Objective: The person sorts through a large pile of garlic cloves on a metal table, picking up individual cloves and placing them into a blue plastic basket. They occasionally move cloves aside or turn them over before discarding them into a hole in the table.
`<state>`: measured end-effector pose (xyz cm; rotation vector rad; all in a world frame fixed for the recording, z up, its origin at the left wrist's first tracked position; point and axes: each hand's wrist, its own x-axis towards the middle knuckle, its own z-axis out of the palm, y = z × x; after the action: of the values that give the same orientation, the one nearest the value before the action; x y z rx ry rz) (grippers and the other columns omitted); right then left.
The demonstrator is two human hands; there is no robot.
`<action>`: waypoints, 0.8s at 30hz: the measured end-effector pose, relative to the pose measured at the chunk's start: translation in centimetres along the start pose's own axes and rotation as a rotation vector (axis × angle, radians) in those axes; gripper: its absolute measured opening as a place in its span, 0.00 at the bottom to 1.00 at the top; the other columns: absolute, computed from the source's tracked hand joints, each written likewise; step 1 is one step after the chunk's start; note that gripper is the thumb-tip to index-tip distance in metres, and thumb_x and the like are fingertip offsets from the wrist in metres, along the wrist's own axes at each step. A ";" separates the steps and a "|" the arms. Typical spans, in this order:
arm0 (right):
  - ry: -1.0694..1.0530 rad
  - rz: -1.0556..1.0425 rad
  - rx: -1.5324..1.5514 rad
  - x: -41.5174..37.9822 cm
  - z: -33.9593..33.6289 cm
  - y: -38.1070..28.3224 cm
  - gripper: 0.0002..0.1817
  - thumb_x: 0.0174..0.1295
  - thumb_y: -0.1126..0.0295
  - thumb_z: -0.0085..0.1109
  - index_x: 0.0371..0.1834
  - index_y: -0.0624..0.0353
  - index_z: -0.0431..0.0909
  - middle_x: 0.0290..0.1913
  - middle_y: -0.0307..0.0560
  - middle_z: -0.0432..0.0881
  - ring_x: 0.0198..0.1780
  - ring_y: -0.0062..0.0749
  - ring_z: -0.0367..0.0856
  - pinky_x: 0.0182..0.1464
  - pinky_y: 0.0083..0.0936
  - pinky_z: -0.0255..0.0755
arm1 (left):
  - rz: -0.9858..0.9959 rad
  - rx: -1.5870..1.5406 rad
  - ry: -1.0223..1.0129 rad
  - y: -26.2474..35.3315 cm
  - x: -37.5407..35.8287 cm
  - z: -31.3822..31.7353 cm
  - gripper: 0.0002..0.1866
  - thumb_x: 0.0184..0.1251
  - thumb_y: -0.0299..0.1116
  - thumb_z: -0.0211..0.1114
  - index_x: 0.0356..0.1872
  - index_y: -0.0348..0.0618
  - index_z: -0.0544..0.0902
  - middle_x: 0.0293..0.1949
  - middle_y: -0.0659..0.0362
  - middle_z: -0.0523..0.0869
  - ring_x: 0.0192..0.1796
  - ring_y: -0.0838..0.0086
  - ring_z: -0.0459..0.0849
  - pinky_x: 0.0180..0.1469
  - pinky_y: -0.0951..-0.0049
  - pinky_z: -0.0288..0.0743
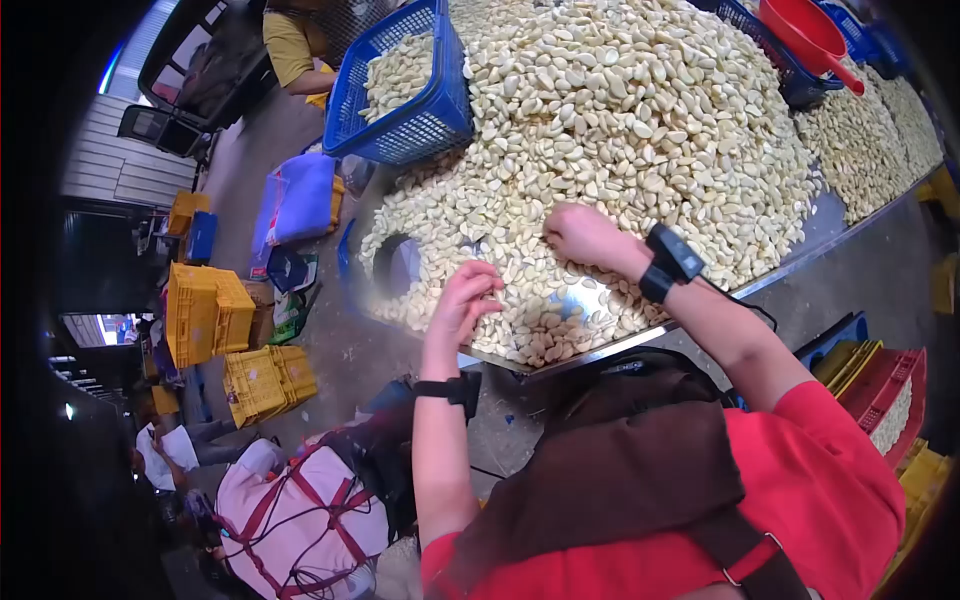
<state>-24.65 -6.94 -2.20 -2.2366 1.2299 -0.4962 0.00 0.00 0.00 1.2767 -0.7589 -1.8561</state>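
Observation:
A broad heap of pale, oval pieces that look like peeled garlic cloves (620, 100) covers a metal table (590, 350). My left hand (467, 298) hovers over the thin spread of cloves by the near edge, fingers bent and thumb apart, with nothing visible between them. Farther right, my right hand (588, 238) is closed at the foot of the heap, its fingertips turned down among the cloves. Whatever those fingers may hold is hidden. A small pile of darker cloves (550, 335) lies at the table's near edge, beside a shiny bare patch.
A blue basket (400, 140) with cloves in it stands at the table's far left. A red scoop (805, 35) rests in a dark blue basket at the back right. Yellow crates (208, 312) stand on the floor to the left. Another person's arm (305, 75) shows beyond the basket.

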 end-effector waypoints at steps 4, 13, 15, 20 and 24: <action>-0.238 0.055 -0.352 -0.8 1.8 -0.1 0.07 0.49 0.72 0.54 0.26 0.61 0.82 0.31 0.53 0.82 0.37 0.45 0.82 0.39 0.37 0.76 | 0.013 1.093 0.185 -4.8 4.9 0.6 0.06 0.54 0.33 0.64 0.32 0.44 0.79 0.24 0.58 0.81 0.25 0.74 0.81 0.28 0.74 0.75; 0.028 -0.008 -0.367 1.6 5.0 -0.3 0.05 0.45 0.74 0.57 0.22 0.60 0.82 0.30 0.51 0.80 0.32 0.42 0.82 0.34 0.34 0.75 | 0.118 1.290 0.405 0.2 5.1 -0.6 0.16 0.53 0.37 0.65 0.42 0.43 0.79 0.41 0.47 0.82 0.44 0.55 0.82 0.46 0.61 0.76; -0.004 0.016 -0.414 1.5 5.3 -0.8 0.04 0.45 0.72 0.57 0.22 0.59 0.81 0.31 0.50 0.78 0.33 0.41 0.80 0.35 0.33 0.74 | 0.285 1.455 0.390 -1.6 6.5 0.3 0.13 0.50 0.35 0.66 0.38 0.46 0.80 0.33 0.48 0.81 0.39 0.53 0.81 0.40 0.60 0.75; 0.068 0.008 -0.298 0.9 5.7 -0.1 0.03 0.47 0.72 0.56 0.24 0.58 0.77 0.30 0.49 0.76 0.34 0.42 0.79 0.37 0.37 0.71 | 0.334 1.448 0.395 -2.7 9.1 -0.7 0.10 0.52 0.33 0.64 0.34 0.41 0.80 0.29 0.49 0.81 0.36 0.55 0.82 0.37 0.60 0.74; 0.030 0.268 0.438 0.1 2.5 -0.9 0.04 0.49 0.70 0.55 0.26 0.56 0.78 0.28 0.47 0.79 0.30 0.34 0.79 0.31 0.35 0.71 | 0.148 0.987 0.269 -1.3 8.7 -1.4 0.08 0.58 0.31 0.60 0.33 0.37 0.81 0.23 0.56 0.79 0.29 0.66 0.80 0.33 0.66 0.72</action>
<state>-22.67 -5.93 -3.59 -1.6780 1.2698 -0.6244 -0.93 -6.61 -5.85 1.9278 -1.6588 -1.1301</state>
